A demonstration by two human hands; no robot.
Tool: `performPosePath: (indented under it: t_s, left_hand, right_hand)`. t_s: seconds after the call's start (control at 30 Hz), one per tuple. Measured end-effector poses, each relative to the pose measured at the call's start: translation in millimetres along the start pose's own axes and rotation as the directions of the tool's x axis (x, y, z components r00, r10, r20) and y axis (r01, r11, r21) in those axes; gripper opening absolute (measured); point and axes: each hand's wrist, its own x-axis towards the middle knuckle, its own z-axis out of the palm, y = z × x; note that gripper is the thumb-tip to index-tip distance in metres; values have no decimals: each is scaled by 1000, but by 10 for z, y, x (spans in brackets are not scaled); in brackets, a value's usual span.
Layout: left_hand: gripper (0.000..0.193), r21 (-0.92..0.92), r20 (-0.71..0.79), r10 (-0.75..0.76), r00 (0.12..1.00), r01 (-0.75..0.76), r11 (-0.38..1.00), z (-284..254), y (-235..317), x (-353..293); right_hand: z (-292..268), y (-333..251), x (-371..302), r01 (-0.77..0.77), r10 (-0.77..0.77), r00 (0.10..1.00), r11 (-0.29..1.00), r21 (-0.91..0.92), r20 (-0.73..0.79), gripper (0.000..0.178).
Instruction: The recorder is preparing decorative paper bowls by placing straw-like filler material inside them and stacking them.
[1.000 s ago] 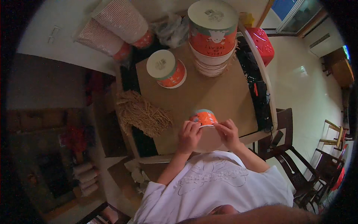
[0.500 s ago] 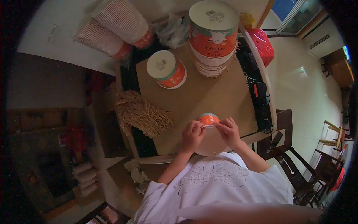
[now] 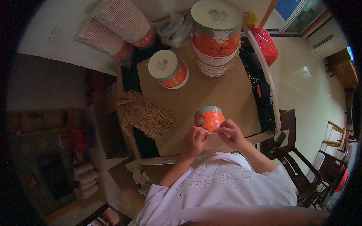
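Note:
An orange paper bucket [image 3: 209, 119] with a grey-green band is tilted at the near edge of the table, its mouth toward me. My left hand [image 3: 195, 142] is closed, its fingertips pinching the bucket's white rim on the left. On the rim's right side, the fingers of my right hand [image 3: 230, 134] are pressed together too. Whether a thin cord lies between the fingertips is too small to tell. To the left rests a bundle of brown twisted paper cords [image 3: 145, 115]. Behind it a similar bucket [image 3: 171, 71] stands upside down.
A tall stack of nested upside-down buckets [image 3: 216, 35] rises at the back right of the brown board [image 3: 233, 94]. Plastic-wrapped bucket stacks [image 3: 122, 20] lean at the back left, beside a clear plastic bag [image 3: 172, 32]. A red stool [image 3: 264, 45] and dark chairs [image 3: 298, 165] stand to the right.
The bucket has tipped so that its printed orange side shows more and its open mouth less. Both hands remain at the rim, slightly lower.

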Motion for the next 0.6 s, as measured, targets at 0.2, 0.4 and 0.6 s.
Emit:
performPosePath:
  t_s: [0.2,0.4,0.6]
  left_hand:
    - [23,31,28,54,998,-55,998,11,34,3]
    - [19,-3,-3,-28,1000,28,1000,17,39,27]
    - [10,-134,-97,-371,923,358,924,104,-212,36]
  right_hand:
    - [0,-101,79,-54,56,995,998,-18,77,25]
    - [55,-59,76,-313,321,946,942,119,-53,21]
    - [55,-276,93,-374,554,782,784,495,-286,16]
